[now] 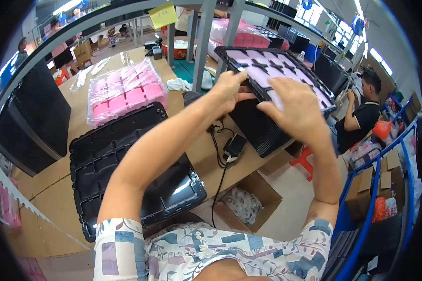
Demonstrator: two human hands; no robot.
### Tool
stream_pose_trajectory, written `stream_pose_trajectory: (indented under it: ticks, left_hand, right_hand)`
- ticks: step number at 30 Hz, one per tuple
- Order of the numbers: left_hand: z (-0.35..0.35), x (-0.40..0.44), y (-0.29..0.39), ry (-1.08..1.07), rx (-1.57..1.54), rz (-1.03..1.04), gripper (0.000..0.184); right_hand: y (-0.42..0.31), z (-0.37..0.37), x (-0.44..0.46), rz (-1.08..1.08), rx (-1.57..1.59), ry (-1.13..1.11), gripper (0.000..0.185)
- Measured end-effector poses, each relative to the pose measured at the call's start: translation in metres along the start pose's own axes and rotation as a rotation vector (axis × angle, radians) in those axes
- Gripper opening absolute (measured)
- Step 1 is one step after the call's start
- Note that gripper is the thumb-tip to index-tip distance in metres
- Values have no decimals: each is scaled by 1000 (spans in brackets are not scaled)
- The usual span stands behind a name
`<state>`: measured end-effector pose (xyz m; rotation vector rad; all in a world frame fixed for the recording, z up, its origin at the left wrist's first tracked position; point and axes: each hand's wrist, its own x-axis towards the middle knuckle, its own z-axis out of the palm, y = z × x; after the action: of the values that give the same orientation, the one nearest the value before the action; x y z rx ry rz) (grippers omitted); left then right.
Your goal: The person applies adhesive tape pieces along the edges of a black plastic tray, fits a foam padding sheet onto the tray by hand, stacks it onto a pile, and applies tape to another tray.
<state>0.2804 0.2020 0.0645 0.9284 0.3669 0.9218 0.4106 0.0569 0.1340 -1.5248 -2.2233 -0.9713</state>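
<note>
Clamping left hand [229, 91] on near edge of black-framed rectangular tray [226, 57] with pale-pink inserts [256, 75], likely for steadiness; spreading right hand [295, 100] over tray's lower corner, contact unclear.

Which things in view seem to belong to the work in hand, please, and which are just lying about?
Likely in the work:
Black-framed tray with pale pink sections, left hand at its edge, right hand over it
Open black moulded tray
Clear-wrapped pink pieces

Probably just lying about:
Black power adapter
Crumpled white cloth
</note>
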Motion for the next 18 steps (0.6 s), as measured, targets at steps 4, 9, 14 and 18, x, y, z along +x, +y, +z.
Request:
stream_pose_trajectory:
  ticks: [4,9,14,18]
  left_hand:
    - [-18,-40,19,34,287,-78,56]
    - [-65,-177,69,103,462,-20,51]
    - [-98,-310,90,376,486,73,42]
    - [-123,-398,85,675,575,275,37]
  right_hand:
    - [-5,35,-11,110,-148,-138,37]
    - [42,52,-5,236,-58,-237,34]
    - [67,74,-6,277,-149,-180,31]
    - [49,63,-12,277,-96,-131,30]
